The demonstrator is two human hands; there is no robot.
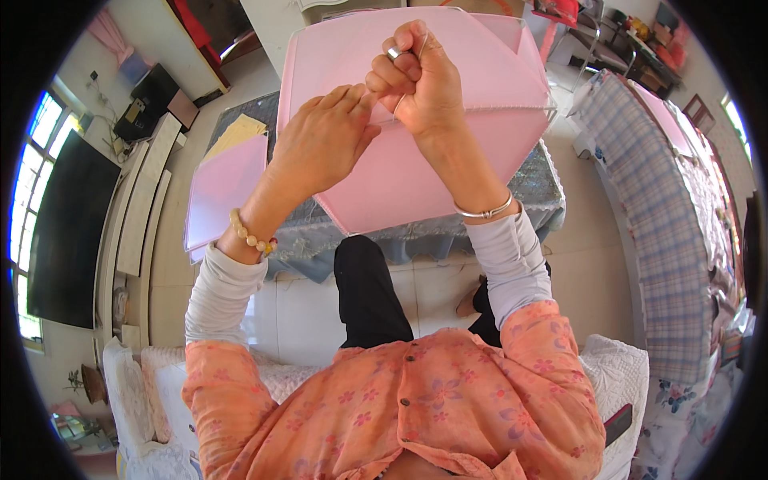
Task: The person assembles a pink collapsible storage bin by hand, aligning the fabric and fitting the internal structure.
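From my remote station I log a pink panelled box (424,172) mid-tabletop (538,178), one corner past the near edge. Right hand (424,80) above it: fingers curled in on a thin pale thread (398,107), silver band (394,53) on one. Left hand (326,138) close against it: fingers straight, together, thumb apart; I cannot tell whether the tips grip anything. Pink sheets (226,190) overhang the tabletop's left edge.

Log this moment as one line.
Left hand: over pink panels, palm hidden | Right hand: curled around thin white thread | Rest: covered table, pink sheet, black screen
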